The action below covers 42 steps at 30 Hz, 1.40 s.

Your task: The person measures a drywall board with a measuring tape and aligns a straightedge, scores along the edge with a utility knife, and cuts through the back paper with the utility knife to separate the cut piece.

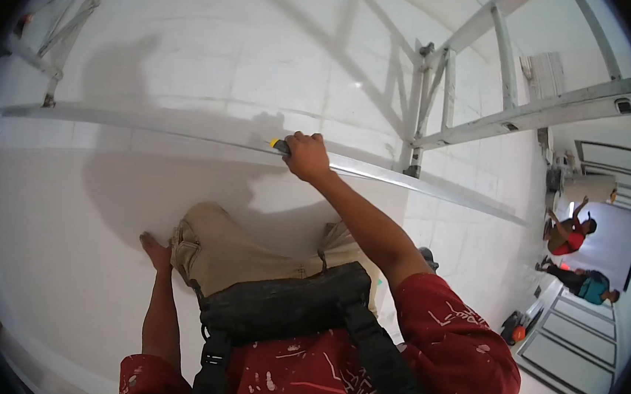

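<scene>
My right hand (307,156) is closed around a small black-and-yellow tool (281,146), which looks like a utility knife; its blade is not visible. The tool is at a long metal straightedge (216,142) that runs across a large pale board (49,191). My left hand (155,251) is beside my left knee, fingers stretched out over the board, holding nothing. Its fingertips are small and partly unclear.
A metal scaffold frame (504,56) stands on the right, its foot close to the straightedge. Another metal frame (51,65) is at the upper left. Far right, one person in red (572,236) and another in teal (594,285) are near dark-edged panels (579,329).
</scene>
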Each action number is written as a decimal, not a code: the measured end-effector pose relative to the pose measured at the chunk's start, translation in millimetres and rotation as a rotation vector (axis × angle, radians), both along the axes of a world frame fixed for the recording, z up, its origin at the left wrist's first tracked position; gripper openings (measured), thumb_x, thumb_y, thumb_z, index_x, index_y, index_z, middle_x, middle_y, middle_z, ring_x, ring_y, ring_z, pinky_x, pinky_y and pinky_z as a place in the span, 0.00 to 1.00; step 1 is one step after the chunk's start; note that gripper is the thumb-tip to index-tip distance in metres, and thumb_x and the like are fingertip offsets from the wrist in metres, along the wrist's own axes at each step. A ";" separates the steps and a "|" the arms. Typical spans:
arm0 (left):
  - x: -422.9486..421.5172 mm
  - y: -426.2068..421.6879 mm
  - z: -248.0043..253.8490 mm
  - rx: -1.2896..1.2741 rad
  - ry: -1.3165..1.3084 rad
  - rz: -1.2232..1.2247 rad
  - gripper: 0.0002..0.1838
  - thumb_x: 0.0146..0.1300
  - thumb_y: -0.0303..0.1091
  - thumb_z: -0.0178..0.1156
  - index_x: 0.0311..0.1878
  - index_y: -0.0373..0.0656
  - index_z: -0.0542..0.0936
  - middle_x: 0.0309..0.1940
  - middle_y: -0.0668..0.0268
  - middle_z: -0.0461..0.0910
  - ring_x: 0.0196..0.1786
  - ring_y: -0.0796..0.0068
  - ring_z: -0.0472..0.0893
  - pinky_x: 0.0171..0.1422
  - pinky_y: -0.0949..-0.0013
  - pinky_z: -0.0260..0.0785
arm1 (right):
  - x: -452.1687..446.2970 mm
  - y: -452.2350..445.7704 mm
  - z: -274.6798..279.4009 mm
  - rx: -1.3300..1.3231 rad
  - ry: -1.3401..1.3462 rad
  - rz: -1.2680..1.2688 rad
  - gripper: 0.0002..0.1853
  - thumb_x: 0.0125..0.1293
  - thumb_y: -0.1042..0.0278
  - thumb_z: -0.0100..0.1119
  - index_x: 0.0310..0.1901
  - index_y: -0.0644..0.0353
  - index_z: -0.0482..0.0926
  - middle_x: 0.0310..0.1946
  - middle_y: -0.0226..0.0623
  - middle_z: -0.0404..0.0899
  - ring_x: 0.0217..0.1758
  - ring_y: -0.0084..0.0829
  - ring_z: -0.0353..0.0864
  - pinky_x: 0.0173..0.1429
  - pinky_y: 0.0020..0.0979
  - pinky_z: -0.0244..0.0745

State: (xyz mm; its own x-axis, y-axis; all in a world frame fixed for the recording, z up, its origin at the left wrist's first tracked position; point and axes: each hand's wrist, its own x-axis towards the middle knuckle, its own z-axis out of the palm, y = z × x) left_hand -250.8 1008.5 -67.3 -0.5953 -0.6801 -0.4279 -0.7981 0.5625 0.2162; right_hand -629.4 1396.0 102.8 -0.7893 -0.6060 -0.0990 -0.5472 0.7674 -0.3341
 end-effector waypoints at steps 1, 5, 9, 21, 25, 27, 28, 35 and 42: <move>-5.6 1.2 -8.6 -0.011 -0.076 -0.122 0.56 0.64 0.56 0.62 0.79 0.28 0.44 0.80 0.41 0.41 0.83 0.45 0.39 0.85 0.52 0.35 | -6.7 -7.0 5.3 0.004 0.025 0.026 0.12 0.56 0.66 0.66 0.40 0.59 0.79 0.38 0.42 0.80 0.43 0.46 0.82 0.55 0.50 0.67; -6.7 24.5 -5.4 0.028 -0.315 -0.256 0.59 0.61 0.52 0.62 0.78 0.25 0.37 0.82 0.43 0.34 0.84 0.45 0.34 0.85 0.48 0.28 | -56.0 10.4 -29.2 0.151 0.068 0.058 0.13 0.58 0.61 0.66 0.43 0.57 0.80 0.40 0.44 0.82 0.43 0.46 0.83 0.52 0.50 0.71; -39.1 52.4 46.2 0.041 -0.255 -0.011 0.74 0.46 0.61 0.76 0.80 0.34 0.35 0.82 0.47 0.32 0.83 0.44 0.39 0.77 0.39 0.56 | -70.2 14.9 -14.8 0.302 0.040 -0.012 0.20 0.60 0.56 0.67 0.51 0.55 0.80 0.48 0.40 0.81 0.49 0.42 0.83 0.55 0.49 0.71; -49.6 64.0 63.5 0.033 -0.251 0.012 0.69 0.52 0.50 0.76 0.79 0.31 0.35 0.82 0.44 0.31 0.83 0.45 0.38 0.76 0.38 0.55 | -64.2 10.9 -4.3 0.167 0.057 -0.006 0.18 0.59 0.59 0.69 0.47 0.58 0.79 0.43 0.43 0.80 0.43 0.49 0.83 0.48 0.51 0.77; -45.5 64.4 64.6 0.047 -0.228 0.011 0.69 0.52 0.52 0.76 0.79 0.31 0.35 0.81 0.43 0.31 0.83 0.44 0.39 0.75 0.38 0.56 | -59.3 -1.0 30.8 0.025 0.074 -0.024 0.18 0.57 0.64 0.71 0.48 0.58 0.79 0.43 0.44 0.80 0.43 0.51 0.84 0.46 0.50 0.80; -44.1 63.6 57.4 0.017 -0.256 -0.016 0.71 0.51 0.54 0.77 0.79 0.31 0.35 0.81 0.43 0.30 0.83 0.44 0.39 0.75 0.38 0.56 | -63.6 -9.8 51.5 0.010 0.098 -0.035 0.19 0.56 0.64 0.73 0.48 0.59 0.79 0.43 0.45 0.80 0.44 0.51 0.83 0.47 0.50 0.79; -41.9 65.4 55.6 0.007 -0.274 -0.037 0.71 0.50 0.55 0.77 0.79 0.31 0.35 0.81 0.43 0.30 0.83 0.44 0.40 0.75 0.38 0.56 | -67.1 -14.3 62.9 0.005 0.111 -0.041 0.19 0.56 0.64 0.73 0.48 0.59 0.79 0.43 0.45 0.80 0.44 0.51 0.83 0.48 0.50 0.79; -42.3 66.2 62.5 0.028 -0.223 0.016 0.72 0.49 0.54 0.78 0.79 0.31 0.35 0.81 0.43 0.31 0.84 0.46 0.37 0.76 0.39 0.55 | -92.8 -32.8 52.2 0.035 0.036 -0.089 0.19 0.56 0.61 0.72 0.45 0.62 0.81 0.43 0.49 0.82 0.47 0.52 0.83 0.52 0.48 0.77; -40.7 70.3 71.1 0.034 -0.230 0.004 0.73 0.47 0.54 0.80 0.80 0.32 0.36 0.82 0.45 0.32 0.84 0.46 0.38 0.77 0.39 0.55 | -94.0 -29.7 -11.9 0.063 0.038 -0.084 0.21 0.58 0.58 0.72 0.47 0.62 0.79 0.45 0.48 0.80 0.50 0.52 0.81 0.54 0.48 0.77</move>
State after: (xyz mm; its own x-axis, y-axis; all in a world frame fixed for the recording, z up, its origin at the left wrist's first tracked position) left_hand -291.5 1078.8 3.7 -0.4763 -0.6654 -0.5748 -0.8309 0.5544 0.0467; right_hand -723.4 1366.3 90.9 -0.8409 -0.5311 -0.1037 -0.4915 0.8298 -0.2644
